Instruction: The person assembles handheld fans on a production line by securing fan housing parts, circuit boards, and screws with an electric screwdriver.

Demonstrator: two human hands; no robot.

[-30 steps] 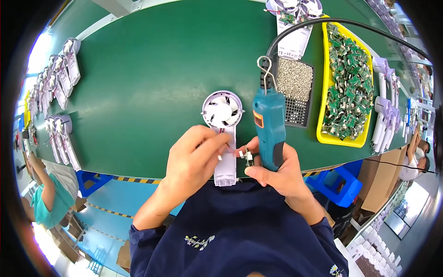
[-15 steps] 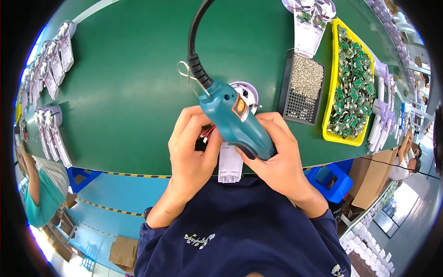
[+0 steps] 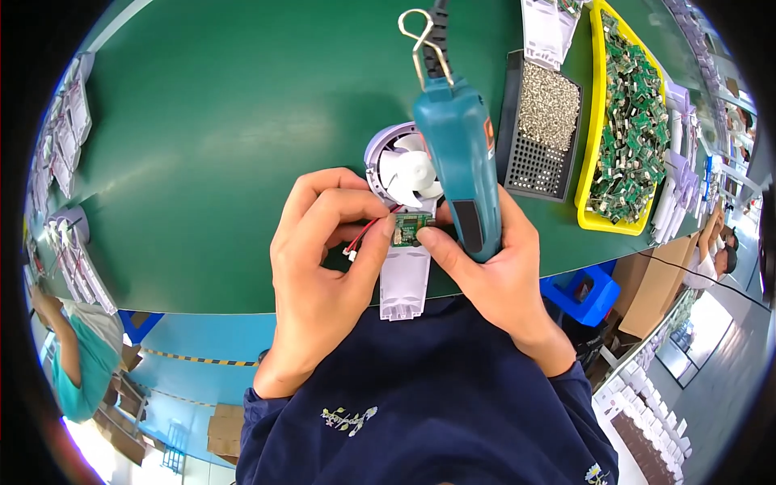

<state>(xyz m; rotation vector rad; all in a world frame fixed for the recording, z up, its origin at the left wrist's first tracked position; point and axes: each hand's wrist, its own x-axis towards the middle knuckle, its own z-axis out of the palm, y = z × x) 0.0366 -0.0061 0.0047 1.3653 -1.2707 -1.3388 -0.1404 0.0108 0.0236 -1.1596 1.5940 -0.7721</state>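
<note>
A small green circuit board (image 3: 411, 229) sits over the white handle part of a handheld fan body (image 3: 404, 279), below its round head with white blades (image 3: 409, 171). My left hand (image 3: 327, 250) is closed at the board's left edge, thumb and index finger pinching it. Red and black wires with a white plug (image 3: 352, 252) hang by those fingers. My right hand (image 3: 497, 275) has its thumb tip on the board's right edge. A teal electric screwdriver (image 3: 459, 153) stands in the right hand's grip, its cord upward; its tip and most of the fingers are hidden behind it.
To the right are a black tray of small screws (image 3: 548, 113) and a yellow bin of circuit boards (image 3: 630, 129). More fan bodies (image 3: 77, 250) lie at the left edge and far right. Co-workers (image 3: 77, 356) sit on both sides.
The screwdriver has swung more upright and to the right, uncovering the fan blades and circuit board. My hands have come together at the board, the left thumb now on its edge.
</note>
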